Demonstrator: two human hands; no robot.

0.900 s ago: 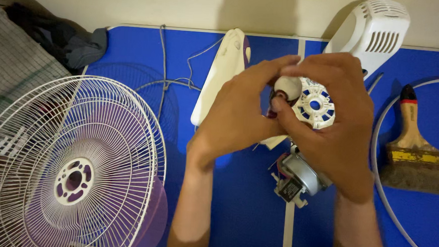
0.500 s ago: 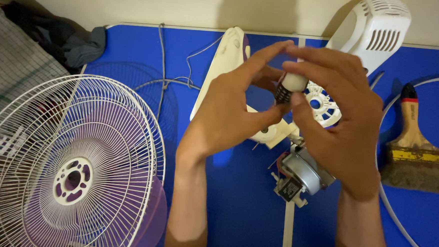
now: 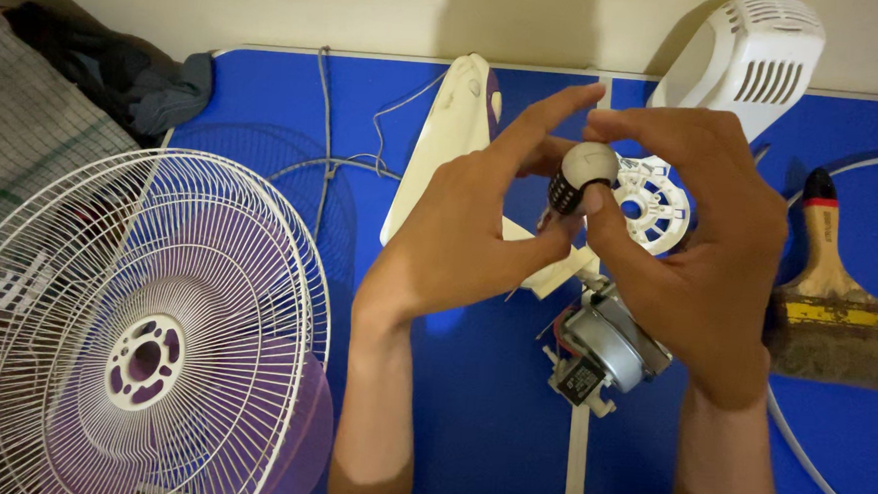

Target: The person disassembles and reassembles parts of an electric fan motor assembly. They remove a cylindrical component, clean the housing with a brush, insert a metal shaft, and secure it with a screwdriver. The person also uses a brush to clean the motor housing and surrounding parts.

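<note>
Smooth white plastic cap (image 3: 585,164), metal motor (image 3: 609,344) — wooden-handled brush (image 3: 829,298), bristly.

The only label is a small black square one (image 3: 581,379) on the grey motor (image 3: 609,348).

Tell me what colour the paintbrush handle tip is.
Red, above a black band; the paintbrush shows in the head view.
</note>
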